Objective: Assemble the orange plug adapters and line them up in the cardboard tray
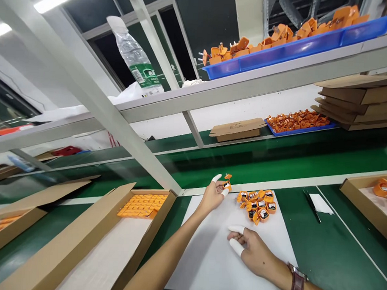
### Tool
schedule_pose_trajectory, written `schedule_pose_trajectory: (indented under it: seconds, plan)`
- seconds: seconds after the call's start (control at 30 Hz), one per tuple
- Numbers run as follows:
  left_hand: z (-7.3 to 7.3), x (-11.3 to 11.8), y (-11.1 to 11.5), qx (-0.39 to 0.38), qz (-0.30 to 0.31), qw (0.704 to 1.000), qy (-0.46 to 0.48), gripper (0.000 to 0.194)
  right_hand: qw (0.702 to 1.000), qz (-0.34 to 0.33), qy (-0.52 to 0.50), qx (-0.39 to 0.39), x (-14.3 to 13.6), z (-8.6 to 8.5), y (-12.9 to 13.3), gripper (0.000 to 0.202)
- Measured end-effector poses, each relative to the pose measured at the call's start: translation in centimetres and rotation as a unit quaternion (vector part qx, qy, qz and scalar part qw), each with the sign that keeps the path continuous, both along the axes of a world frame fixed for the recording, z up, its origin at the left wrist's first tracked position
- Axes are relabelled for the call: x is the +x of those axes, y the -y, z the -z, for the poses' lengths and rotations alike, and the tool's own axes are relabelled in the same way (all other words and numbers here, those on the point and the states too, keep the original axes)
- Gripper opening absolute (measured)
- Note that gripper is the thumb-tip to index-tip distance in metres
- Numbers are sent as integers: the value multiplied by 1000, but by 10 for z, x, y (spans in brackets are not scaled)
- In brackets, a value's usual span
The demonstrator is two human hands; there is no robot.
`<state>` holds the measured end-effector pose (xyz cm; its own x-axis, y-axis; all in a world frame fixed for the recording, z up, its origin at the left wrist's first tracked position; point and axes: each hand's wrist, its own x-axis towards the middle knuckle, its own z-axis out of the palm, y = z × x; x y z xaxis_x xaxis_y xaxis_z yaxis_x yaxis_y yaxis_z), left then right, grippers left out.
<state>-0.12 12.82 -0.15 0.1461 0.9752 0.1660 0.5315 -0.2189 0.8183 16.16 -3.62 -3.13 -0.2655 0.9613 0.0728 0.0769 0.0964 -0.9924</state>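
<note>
My left hand (pixel 214 193), with white finger cots on its thumb and a finger, pinches a small orange plastic part with an open lid (pixel 227 185) near the far edge of a white sheet (pixel 205 247). Over the sheet, closer to me, is my right hand (pixel 251 248), its cotted thumb and forefinger apart with nothing between them. Just beyond it lies a cluster of similar orange parts (pixel 258 205), several showing black and white insides. A watch is on my right wrist.
At left, an open cardboard box (pixel 168 212) holds rows of orange parts. Another box (pixel 356 197) stands at right, beside a dark pen-like tool (pixel 312 206) and white paper (pixel 320 204). A shelf above carries a blue tray (pixel 279 48) and a plastic bottle (pixel 133 54).
</note>
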Motion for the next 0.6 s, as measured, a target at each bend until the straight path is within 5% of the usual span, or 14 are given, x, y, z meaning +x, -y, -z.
schedule_pose_trajectory:
  seconds: [0.17,0.33,0.47,0.6]
  plan:
    - [10,1,54,-9,64,998,-25,57,1000,-8,21,9,2,-1,0,36]
    - [5,6,66,-21,93,995,-42,60,999,-7,31,0,5,6,0,41]
    - [-31,-36,62,-8,58,994,-96,63,1000,-14,6,-16,8,9,-2,44]
    - [-80,-119,56,34,-60,984,-166,58,999,-31,-14,-39,11,14,-3,46]
